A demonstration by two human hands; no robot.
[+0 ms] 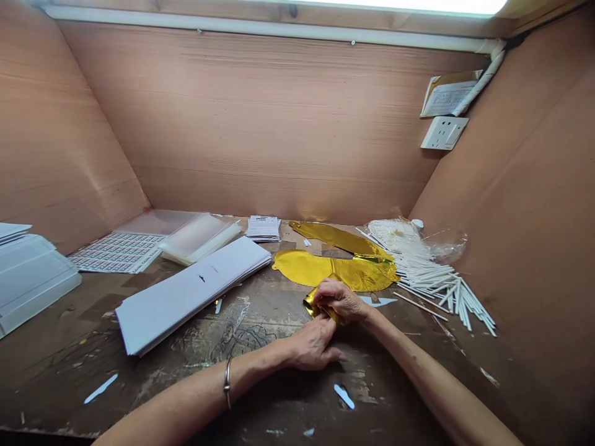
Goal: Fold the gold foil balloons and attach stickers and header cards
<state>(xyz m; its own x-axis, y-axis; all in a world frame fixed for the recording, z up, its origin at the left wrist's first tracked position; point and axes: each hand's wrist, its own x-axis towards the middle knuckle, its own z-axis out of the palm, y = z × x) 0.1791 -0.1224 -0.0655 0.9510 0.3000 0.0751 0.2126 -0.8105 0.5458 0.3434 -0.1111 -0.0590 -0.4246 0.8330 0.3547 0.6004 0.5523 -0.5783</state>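
right hand (341, 298): on top of a gold foil roll (317, 307), fingers (328, 291) curled over it, together and clamped on the foil, tips partly out of sight

left hand (312, 344): just below the right hand, bangle (227, 383) on the wrist, fingers (325, 327) together and pressed against the underside of the roll, tips hidden by the foil

gold foil roll: gripped between both hands above the scarred wooden desk (395, 396), front middle of the view; mostly covered, only bright edges show, full shape hard to make out

flat gold foil shapes: two just behind the hands, lower one (307, 267) and upper one (337, 240) overlapping at the right; cannot tell if the roll joins the lower one, the hands block that spot

right of foil: loose pile of white sticks (434, 282), some spread across the desk, beside a clear plastic bag (446, 243)

left of hands: stack of white card (190, 294); behind it clear sleeves (199, 238), a sheet of small labels (118, 252) and printed slips (263, 228)

far left: white plastic tray (28, 279), cut off by the edge of the view

desk surface: white offcuts (344, 396) lying near the hands

back wall: double socket panel (444, 133) below tucked papers (449, 96)
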